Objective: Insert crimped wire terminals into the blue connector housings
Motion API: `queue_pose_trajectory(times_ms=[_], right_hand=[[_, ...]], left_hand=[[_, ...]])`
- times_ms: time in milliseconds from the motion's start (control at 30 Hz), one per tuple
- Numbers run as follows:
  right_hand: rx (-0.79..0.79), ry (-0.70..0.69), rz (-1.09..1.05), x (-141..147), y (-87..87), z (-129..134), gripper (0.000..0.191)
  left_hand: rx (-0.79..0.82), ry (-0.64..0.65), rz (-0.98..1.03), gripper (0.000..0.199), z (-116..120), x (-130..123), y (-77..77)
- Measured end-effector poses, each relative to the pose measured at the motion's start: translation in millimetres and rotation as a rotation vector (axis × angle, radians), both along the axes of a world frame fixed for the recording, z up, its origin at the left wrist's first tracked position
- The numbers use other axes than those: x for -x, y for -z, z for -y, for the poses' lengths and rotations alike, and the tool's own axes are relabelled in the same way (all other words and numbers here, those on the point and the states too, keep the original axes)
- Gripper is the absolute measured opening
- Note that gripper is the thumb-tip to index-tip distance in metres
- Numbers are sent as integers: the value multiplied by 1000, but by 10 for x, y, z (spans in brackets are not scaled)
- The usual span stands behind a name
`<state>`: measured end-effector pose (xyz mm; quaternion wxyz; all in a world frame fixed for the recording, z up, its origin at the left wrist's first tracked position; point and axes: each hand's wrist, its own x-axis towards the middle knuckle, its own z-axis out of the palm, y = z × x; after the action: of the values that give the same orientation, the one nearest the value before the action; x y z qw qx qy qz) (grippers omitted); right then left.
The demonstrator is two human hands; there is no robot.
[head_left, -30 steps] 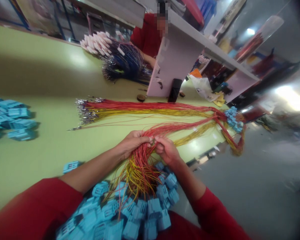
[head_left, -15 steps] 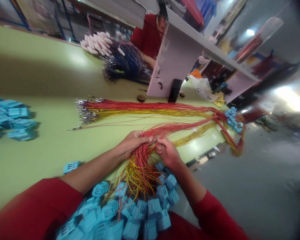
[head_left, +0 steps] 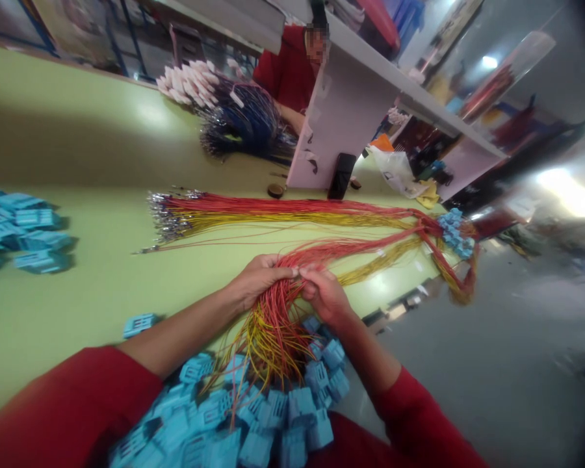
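Observation:
My left hand (head_left: 260, 281) grips a bundle of red and yellow wires (head_left: 275, 312), and my right hand (head_left: 326, 297) pinches strands from the same bundle beside it. The wires fan down into a heap of blue plastic connectors (head_left: 253, 416) at the near table edge, right below my hands. A single blue connector (head_left: 139, 325) lies apart on the green table (head_left: 78, 143). Beyond my hands stretches a long red and yellow wire bundle (head_left: 292, 214), with bare metal terminals at its left end and a small cluster of blue connectors (head_left: 452, 234) at its right.
Another pile of blue connectors (head_left: 26, 231) sits at the left. Across a white divider panel (head_left: 341, 110), a co-worker in a red top (head_left: 285, 75) sits by a blue wire bundle (head_left: 244, 120) with white connectors. A black phone (head_left: 341, 175) leans against the panel.
My right hand has shifted slightly among the wires, closer to my left hand. The wire bundles and connectors on the table have not visibly moved.

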<state>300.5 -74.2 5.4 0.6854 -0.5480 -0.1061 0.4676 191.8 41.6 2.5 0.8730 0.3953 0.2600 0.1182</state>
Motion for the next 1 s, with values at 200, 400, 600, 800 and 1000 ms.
queue_pose_trajectory(times_ms=[200, 400, 600, 800, 1000], right_hand=[[-35, 32, -70, -23, 30, 18, 19], [-76, 26, -210, -61, 10, -11, 15], [-74, -15, -146, -66, 39, -44, 27], [-40, 49, -129, -65, 88, -49, 31], [-24, 111, -124, -36, 55, -43, 23]], left_hand=[[8, -6, -3, 40, 14, -7, -37], [-12, -63, -3, 31, 18, -21, -16], [-22, -42, -12, 39, 14, -15, 0], [-19, -44, -12, 43, 22, -8, -24], [-20, -64, -27, 44, 14, -5, 11]])
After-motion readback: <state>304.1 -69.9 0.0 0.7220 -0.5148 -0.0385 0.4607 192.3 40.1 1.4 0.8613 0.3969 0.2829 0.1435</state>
